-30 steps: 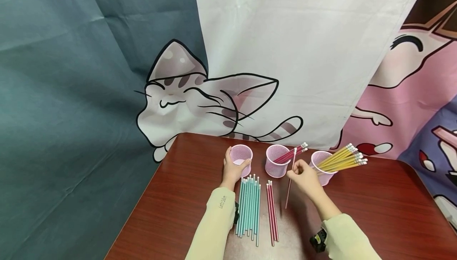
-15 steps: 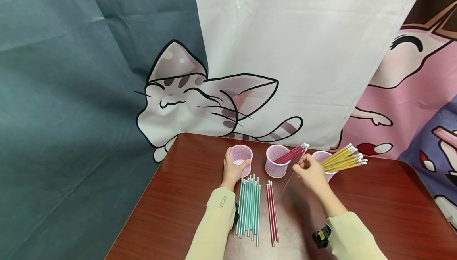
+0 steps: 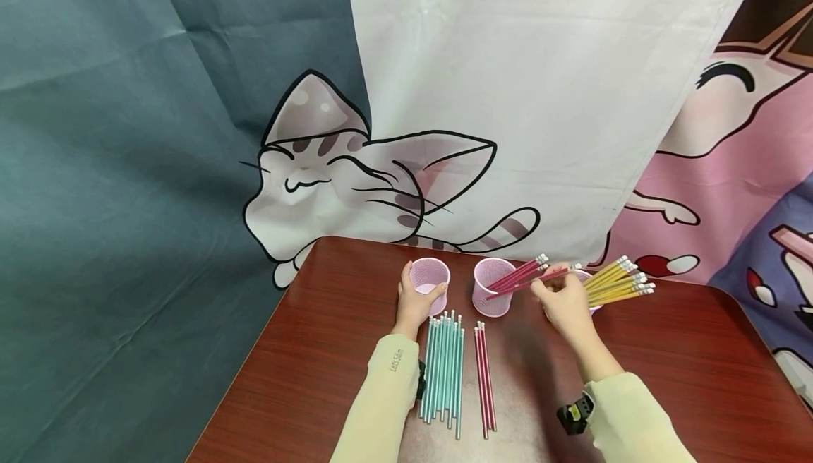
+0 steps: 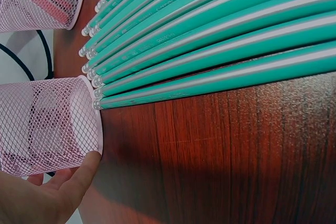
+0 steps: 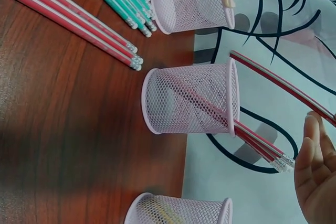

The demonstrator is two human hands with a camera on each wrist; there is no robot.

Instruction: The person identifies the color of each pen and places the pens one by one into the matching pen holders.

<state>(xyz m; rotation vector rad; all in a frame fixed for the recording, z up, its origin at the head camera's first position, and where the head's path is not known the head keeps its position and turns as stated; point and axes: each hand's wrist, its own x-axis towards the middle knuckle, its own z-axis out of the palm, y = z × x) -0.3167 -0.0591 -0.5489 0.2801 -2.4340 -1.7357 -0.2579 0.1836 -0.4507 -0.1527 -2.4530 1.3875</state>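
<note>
Printed cloth [image 3: 546,61] backs the table [image 3: 305,357]. Near its far edge, the right hand [image 3: 565,302] pinches a red pencil [image 5: 278,83], tip by the middle cup [image 3: 485,308]: insertion seems underway, steering inside probably next. The left hand [image 3: 414,301] grips the left cup [image 3: 430,272].

Table [image 3: 286,378] is reddish-brown wood grain (I can see glare at its near side). Three pink mesh cups [image 3: 491,302] stand upright in a row by the far edge; closer in, teal pencils [image 3: 442,371] lie side by side, red pencils [image 3: 485,382] just right of them.
</note>
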